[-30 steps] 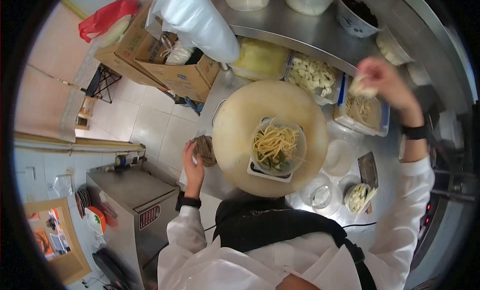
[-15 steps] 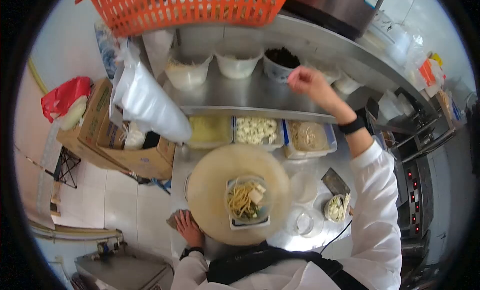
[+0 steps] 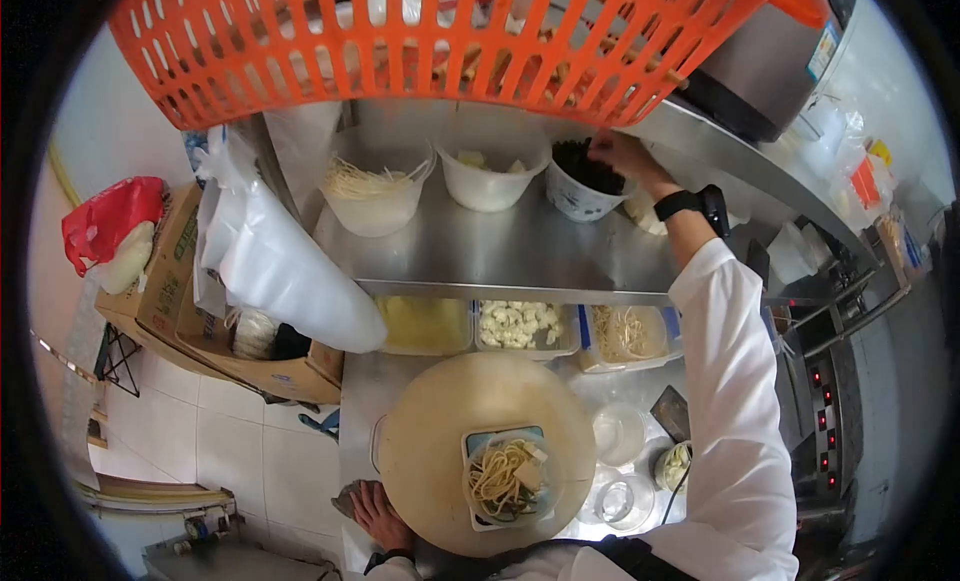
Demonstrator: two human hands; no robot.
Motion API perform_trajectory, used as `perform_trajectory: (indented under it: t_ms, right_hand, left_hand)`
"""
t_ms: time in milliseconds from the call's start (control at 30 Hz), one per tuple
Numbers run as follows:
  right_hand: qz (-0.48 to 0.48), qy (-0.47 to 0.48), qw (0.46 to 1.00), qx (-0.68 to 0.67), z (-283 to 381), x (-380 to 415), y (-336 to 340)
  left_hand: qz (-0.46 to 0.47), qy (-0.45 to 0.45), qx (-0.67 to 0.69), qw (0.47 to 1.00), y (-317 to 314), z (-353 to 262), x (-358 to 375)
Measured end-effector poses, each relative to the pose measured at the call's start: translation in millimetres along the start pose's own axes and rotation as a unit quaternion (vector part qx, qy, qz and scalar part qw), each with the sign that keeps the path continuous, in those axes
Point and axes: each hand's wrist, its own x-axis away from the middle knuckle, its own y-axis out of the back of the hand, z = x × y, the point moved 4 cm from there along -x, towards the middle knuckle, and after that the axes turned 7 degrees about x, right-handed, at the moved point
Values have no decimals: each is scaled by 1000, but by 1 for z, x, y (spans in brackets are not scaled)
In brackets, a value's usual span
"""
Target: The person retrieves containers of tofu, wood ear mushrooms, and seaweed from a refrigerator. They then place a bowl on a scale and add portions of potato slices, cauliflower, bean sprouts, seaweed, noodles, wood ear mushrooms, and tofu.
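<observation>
My right hand reaches to the tub of dark, shredded-looking food on the upper shelf. Its fingers are curled together at the tub's rim, and whatever they pinch is hidden. Flat at the counter's left edge lies my left hand, fingers apart, against a grey cloth. Between my arms, a clear bowl of noodles with pale chunks and greens rests on a small scale. The scale stands on a round chopping board.
An orange basket overhangs the shelf. Two white tubs, one with pale shreds, stand left of the dark food. Below are trays of yellow food, white pieces and shreds. Plastic bags hang at left.
My right hand has gone from in front of the dark food's tub to its rim. The view has shifted, showing more of the basket. My left hand stays at the counter edge.
</observation>
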Motion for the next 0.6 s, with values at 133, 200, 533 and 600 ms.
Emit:
perform_trajectory:
  t_ms: [133,200,533,600]
  right_hand:
    - [-15,-87,970,-227,-20,8,5]
    - [-37,-85,898,-430,-29,11,-1]
    - [145,5,746,-650,56,135,-9]
    - [191,-12,750,-633,102,194,-36]
  left_hand:
    - [-4,-9,-6,1000,3,-4,-1]
    - [3,-6,6,1000,8,-8,-3]
    - [-19,-4,10,1000,-2,-1,1]
    - [-17,-7,0,1000,-2,-4,1]
